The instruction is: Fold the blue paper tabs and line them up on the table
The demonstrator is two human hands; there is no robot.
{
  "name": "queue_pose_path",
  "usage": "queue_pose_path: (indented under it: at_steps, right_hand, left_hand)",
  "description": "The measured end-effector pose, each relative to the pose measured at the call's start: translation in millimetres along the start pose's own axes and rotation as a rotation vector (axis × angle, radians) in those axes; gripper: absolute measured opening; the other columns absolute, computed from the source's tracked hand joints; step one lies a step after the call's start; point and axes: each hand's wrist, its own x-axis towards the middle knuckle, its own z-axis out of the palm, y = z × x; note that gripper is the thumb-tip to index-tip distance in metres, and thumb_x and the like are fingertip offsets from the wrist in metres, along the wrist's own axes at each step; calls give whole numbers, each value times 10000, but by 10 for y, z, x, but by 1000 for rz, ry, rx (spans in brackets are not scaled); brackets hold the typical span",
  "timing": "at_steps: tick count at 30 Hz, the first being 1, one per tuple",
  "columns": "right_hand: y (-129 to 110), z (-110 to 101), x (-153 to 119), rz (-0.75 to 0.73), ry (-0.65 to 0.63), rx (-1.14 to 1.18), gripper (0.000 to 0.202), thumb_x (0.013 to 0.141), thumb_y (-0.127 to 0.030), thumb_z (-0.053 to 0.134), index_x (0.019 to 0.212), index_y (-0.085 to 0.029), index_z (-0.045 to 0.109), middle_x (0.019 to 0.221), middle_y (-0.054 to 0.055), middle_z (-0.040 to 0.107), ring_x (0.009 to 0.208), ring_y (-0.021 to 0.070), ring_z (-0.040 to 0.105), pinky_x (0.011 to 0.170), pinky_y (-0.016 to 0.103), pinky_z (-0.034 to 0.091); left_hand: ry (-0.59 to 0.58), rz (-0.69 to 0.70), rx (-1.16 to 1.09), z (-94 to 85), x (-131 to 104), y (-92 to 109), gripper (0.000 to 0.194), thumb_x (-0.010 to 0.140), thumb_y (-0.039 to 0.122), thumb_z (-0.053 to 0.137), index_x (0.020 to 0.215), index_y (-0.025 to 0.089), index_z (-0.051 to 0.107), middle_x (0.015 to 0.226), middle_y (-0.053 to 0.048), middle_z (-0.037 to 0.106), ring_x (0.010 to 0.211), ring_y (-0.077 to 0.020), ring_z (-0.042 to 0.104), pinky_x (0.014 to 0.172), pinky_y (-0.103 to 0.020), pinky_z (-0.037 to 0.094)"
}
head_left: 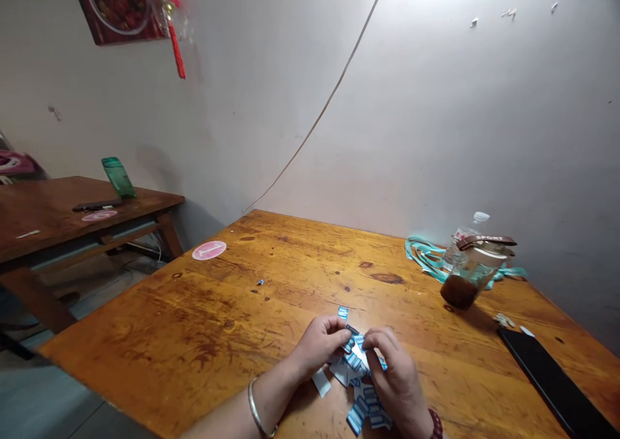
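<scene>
Several small blue-and-white printed pieces (357, 416) lie in a loose pile on the wooden table (208, 323), near its front edge. Over the pile's left side, my left hand (320, 345) pinches a small dark-edged piece between thumb and forefinger. My right hand (394, 371) is just to the right, its fingers curled closed over the pieces; what it grips is too small to name. The fingertips of both hands are a short way apart. One piece (343, 313) lies just beyond my left fingers, and a plain white one (321, 383) lies below my left hand.
At the right stand a jar of dark liquid (460, 289) and a clear bottle (454, 252), beside turquoise straps (426, 258). A black flat object (557, 381) lies nearer. A round pink sticker (209, 250) is at the left; another table (43, 200) holds a green bottle (119, 177).
</scene>
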Motion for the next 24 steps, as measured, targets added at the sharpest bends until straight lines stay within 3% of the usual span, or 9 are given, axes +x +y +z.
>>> queue_pose_path:
  at_steps: [10,17,22,24]
  right_hand:
    - [12,21,-5,-112,11,-291,204,819,-173,417,902,-235,593,889,70,598,815,192,559,702,314,446]
    - [-48,3,6,-89,-60,-254,233,823,-212,425,988,-244,586,925,76,591,841,200,556,729,332,445]
    - [-93,-38,43,58,-46,-115,200,839,-252,404,931,-209,576,883,74,572,831,188,539,717,305,421]
    - [-111,-31,37,72,-124,-139,169,830,-255,421,841,-215,585,820,52,570,784,180,533,700,302,400]
  left_hand:
    - [-44,-170,-185,-15,-17,-9,308,637,386,649,794,123,618,699,-27,605,589,-97,552,559,-193,403]
    - [-63,-148,-228,-13,-9,-32,303,613,350,680,800,117,632,705,-32,612,566,-83,536,544,-182,388]
    - [71,-45,-236,-85,55,-21,253,636,347,656,708,111,602,628,-18,589,540,-88,531,501,-175,359]
    - [135,-28,-223,-132,85,-19,272,642,363,646,738,112,602,687,-40,613,575,-98,548,512,-178,365]
